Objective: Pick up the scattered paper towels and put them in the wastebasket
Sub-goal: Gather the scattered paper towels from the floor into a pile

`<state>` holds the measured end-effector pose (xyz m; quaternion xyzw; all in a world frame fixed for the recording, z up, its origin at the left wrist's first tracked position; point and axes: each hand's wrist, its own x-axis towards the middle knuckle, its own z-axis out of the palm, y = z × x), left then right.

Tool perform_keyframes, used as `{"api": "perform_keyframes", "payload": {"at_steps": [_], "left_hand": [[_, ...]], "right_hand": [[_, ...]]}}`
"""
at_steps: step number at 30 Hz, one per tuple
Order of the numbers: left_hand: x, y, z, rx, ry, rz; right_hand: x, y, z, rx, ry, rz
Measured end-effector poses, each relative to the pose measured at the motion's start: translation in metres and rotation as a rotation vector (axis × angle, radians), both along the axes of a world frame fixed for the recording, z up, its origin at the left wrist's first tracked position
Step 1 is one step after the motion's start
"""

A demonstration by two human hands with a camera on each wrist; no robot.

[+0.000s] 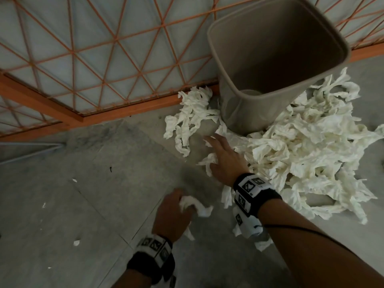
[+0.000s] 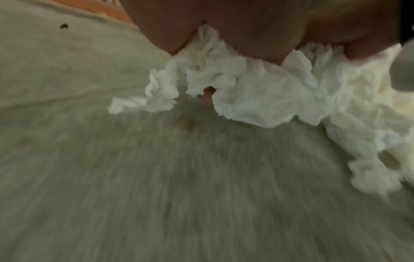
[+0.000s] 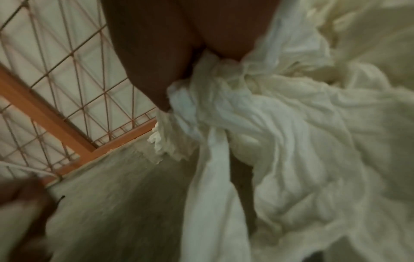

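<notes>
Grabbing towels off the floor (image 1: 83,163) with both hands at once here. My left hand (image 1: 173,215) has its grip curled tight round a small crumpled wad (image 1: 194,206); the left wrist view shows the paper bunched right under my fingers (image 2: 257,35). My right hand (image 1: 225,161) is down on the near edge of the big pile of paper towels (image 1: 307,152), and the right wrist view shows a fold of towel pinched between thumb and fingers (image 3: 152,70).

Way I'd do this well: rake a proper bunch into the palm before lifting, because these things are light and stringy and a loose pinch will probably trail bits back onto the floor. Squash it down, then lift.

The wastebasket (image 1: 239,38) stands just past my right hand, against the orange wire fence (image 1: 93,59), and what I can see inside looks empty, so this seems like early days. The pile wraps round its base on the right, with a smaller clump (image 1: 193,113) on its left, just beyond my right fingertips.
</notes>
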<state>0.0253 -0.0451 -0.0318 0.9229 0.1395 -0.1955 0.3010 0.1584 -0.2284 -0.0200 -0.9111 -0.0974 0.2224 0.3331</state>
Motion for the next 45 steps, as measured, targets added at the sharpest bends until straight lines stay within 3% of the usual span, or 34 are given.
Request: {"api": "perform_keyframes", "payload": {"at_steps": [5,10,15,18,22,26,30,35,39,45], "left_hand": [[0.079,0.010,0.019,-0.001,-0.150,-0.114],[0.132,0.019,0.004,0.166,-0.140,-0.214],[0.160,0.013,-0.015,0.270,-0.029,-0.269],[0.155,0.011,-0.021,0.268,-0.094,-0.262],[0.140,0.010,-0.009,0.100,-0.224,-0.135],[0.127,0.007,0.021,-0.069,-0.431,-0.045],[0.124,0.004,0.068,-0.208,-0.480,0.068],[0.131,-0.014,0.137,-0.379,-0.656,0.060],[0.141,-0.043,0.202,-0.506,-0.759,0.070],[0.174,-0.099,0.270,-0.521,-0.938,-0.102]], "right_hand": [[0.031,0.002,-0.018,-0.227,0.171,0.209],[0.011,0.007,-0.023,-0.319,0.065,0.069],[-0.021,-0.001,-0.025,-0.109,0.112,-0.059],[-0.030,-0.008,-0.017,-0.038,0.112,-0.169],[-0.028,-0.011,-0.006,0.096,0.038,-0.261],[-0.016,-0.010,0.019,0.206,0.038,-0.265],[-0.003,-0.005,0.057,0.322,-0.018,-0.311],[0.008,0.001,0.126,0.533,-0.134,-0.322],[0.022,-0.004,0.190,0.680,-0.281,-0.431],[0.064,-0.041,0.259,0.938,-0.536,-0.601]]}}
